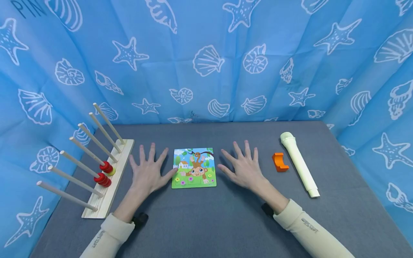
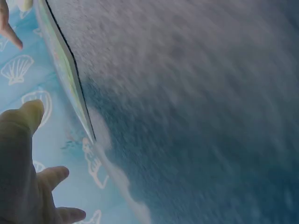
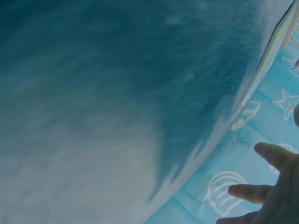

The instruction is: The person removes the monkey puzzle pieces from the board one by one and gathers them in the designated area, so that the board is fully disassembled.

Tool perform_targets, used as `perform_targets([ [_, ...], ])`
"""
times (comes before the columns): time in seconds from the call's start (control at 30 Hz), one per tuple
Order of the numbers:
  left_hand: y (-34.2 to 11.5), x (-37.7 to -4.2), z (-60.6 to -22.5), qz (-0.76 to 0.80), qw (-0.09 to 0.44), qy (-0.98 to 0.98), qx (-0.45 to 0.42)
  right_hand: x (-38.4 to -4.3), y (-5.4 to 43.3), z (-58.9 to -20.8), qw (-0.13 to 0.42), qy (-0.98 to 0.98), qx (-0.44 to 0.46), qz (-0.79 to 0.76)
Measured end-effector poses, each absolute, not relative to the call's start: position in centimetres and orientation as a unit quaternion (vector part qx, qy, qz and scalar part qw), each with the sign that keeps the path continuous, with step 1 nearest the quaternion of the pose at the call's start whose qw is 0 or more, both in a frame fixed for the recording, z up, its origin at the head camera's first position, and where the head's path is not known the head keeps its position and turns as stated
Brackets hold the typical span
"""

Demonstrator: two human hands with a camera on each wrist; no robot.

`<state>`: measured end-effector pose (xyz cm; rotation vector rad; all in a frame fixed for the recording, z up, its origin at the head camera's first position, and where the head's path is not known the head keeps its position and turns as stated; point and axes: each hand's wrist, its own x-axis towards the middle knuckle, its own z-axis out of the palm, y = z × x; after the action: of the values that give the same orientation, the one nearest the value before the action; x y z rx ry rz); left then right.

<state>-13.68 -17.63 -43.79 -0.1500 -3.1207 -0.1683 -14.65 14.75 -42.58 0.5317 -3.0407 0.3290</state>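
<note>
A square picture puzzle (image 1: pixel 193 175) with a monkey hanging from a branch lies flat between the two hands. To its left is my left hand (image 1: pixel 146 175), fingers spread and straight; its thumb tip overlaps the puzzle's left edge in the head view, and whether it touches is unclear. On the other side my right hand (image 1: pixel 245 170) is spread out too, apart from the puzzle and holding nothing. In the left wrist view the puzzle (image 2: pixel 70 70) shows edge-on beyond the thumb (image 2: pixel 28 116). Fingers (image 3: pixel 275 156) of the right hand show in the right wrist view.
At the left stands a wooden rack (image 1: pixel 120 163) with several upright pegs, carrying red rings (image 1: pixel 102 180) and a yellow ring (image 1: pixel 112 172). Right of the hands are an orange curved block (image 1: pixel 280 163) and a pale green toy microphone (image 1: pixel 300 165). A blue shell-print curtain (image 1: pixel 206 82) borders the grey table (image 1: pixel 209 225).
</note>
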Motion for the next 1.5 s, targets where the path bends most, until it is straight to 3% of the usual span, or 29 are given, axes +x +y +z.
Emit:
perform_targets([
  [0.67, -15.8, -14.2, -44.1, -0.137, -0.091, -0.985, -0.057, -16.6, 9.8, -41.3, -0.003, -0.960, 0.234, 0.155],
  [1.07, -15.5, -14.5, -44.3, -0.141, -0.104, -0.983, -0.062, -18.4, 5.7, -40.8, -0.070, -0.942, 0.248, 0.214],
  [1.5, -15.8, -14.7, -43.8, -0.137, -0.157, -0.976, -0.063, -20.5, 1.9, -41.9, -0.133, -0.940, 0.237, 0.208],
])
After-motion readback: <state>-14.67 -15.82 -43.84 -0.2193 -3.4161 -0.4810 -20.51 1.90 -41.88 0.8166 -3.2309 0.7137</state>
